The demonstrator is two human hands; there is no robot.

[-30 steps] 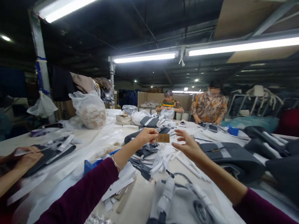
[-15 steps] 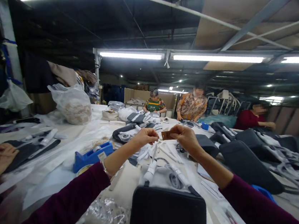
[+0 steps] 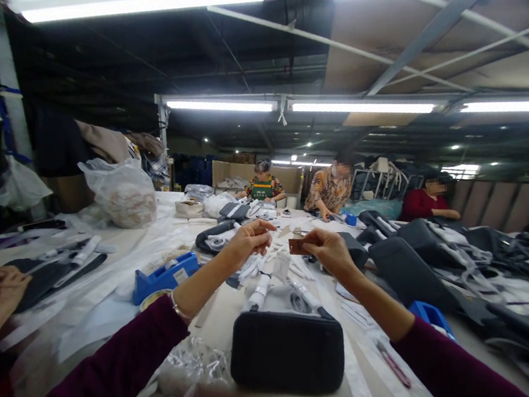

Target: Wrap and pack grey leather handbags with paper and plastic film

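Note:
My right hand (image 3: 328, 248) pinches a small flat brown tag (image 3: 297, 246) between thumb and fingers, held above the table. Left of it, a short gap away, my left hand (image 3: 253, 239) is raised with its fingers loosely apart; I see nothing in them. Below both hands a black bag (image 3: 286, 352) lies on the table near me. Its handles, wrapped in white (image 3: 260, 291), stretch away from me beneath my hands.
A blue tape dispenser (image 3: 166, 277) stands left of my left forearm. Dark bags (image 3: 409, 271) are piled at the right, near a pink-handled tool (image 3: 394, 365). Another person's hand (image 3: 2, 289) is at the left edge. Several people work around the table.
My left hand has drawn slightly back from the tag, its fingers spreading from a pinch. My right hand still holds the tag. The view has shifted a little.

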